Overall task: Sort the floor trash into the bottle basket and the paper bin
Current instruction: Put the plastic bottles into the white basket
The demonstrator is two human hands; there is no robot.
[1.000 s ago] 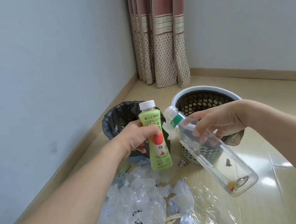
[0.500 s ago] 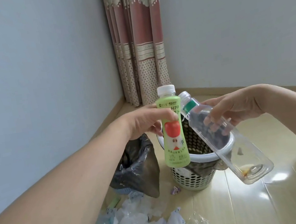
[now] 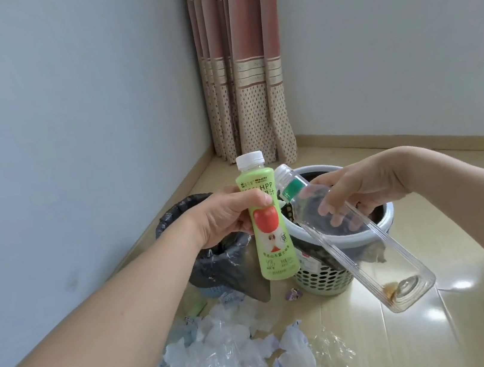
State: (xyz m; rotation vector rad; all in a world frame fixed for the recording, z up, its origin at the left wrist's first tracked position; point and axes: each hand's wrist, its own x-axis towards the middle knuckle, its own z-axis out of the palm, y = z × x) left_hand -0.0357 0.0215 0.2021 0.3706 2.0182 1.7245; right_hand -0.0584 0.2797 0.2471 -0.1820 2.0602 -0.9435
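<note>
My left hand (image 3: 227, 217) grips a green juice bottle (image 3: 270, 235) with a white cap and an apple label, held upright in front of the two bins. My right hand (image 3: 367, 186) holds a clear square bottle (image 3: 366, 246) with a green neck band, tilted with its base down to the right and a little brown residue inside. Both bottles hang over the near rim of the white perforated basket (image 3: 327, 277). Left of it stands the bin with a black bag liner (image 3: 225, 267). Crumpled paper and plastic film (image 3: 224, 349) lie on the floor below.
The bins sit near the room corner, by the left wall and a hanging curtain (image 3: 243, 66). A small purple wrapper (image 3: 293, 294) lies on the floor between the bins. Glossy pale floorboards stretch to the right.
Both hands with their bottles now sit lower and nearer the white basket. The view has shifted so the bins appear closer and more central.
</note>
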